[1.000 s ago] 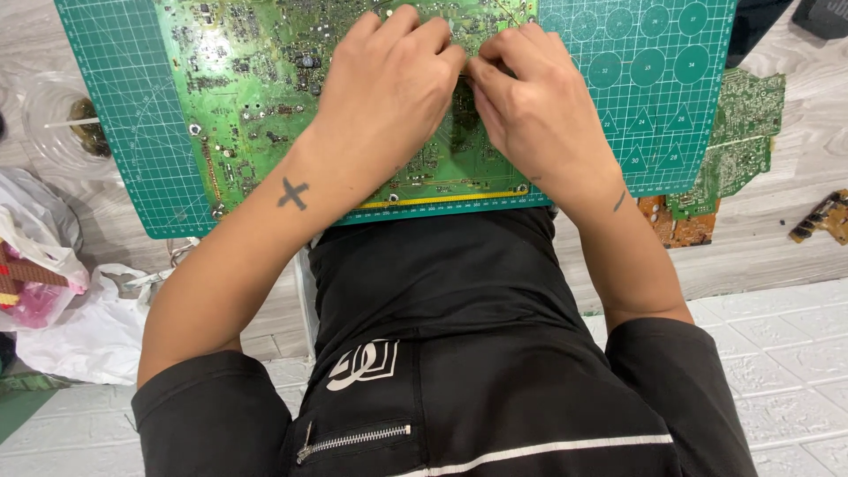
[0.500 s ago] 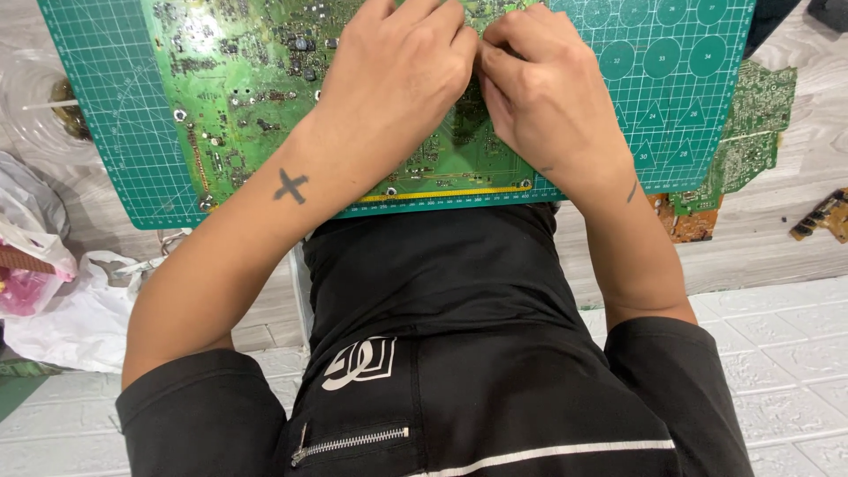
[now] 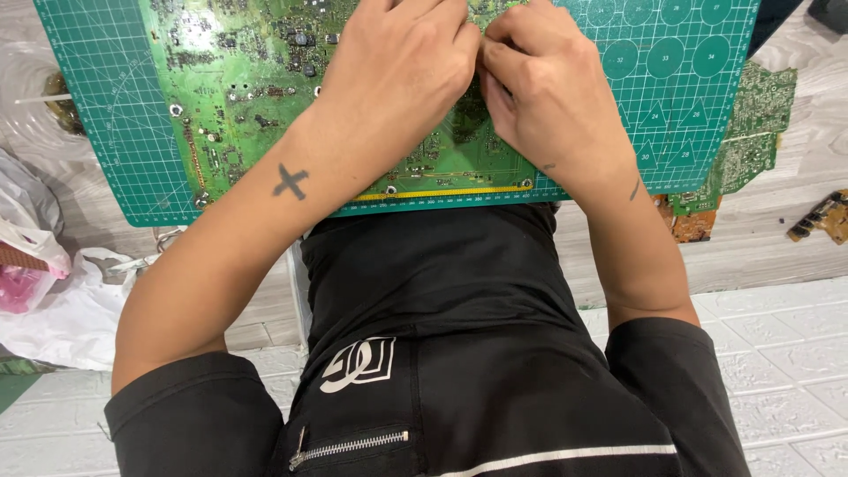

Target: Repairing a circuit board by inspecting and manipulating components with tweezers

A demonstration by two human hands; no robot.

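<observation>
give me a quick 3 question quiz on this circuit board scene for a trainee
1. True or false: the large green circuit board lies on a green cutting mat.
2. Which hands rest on the board? A) left hand only B) right hand only C) both, close together
3. Fill in: a smaller piece of circuit board sticks out from under the mat's ____ edge.

Key: 1 true. 2 C. 3 right.
</observation>
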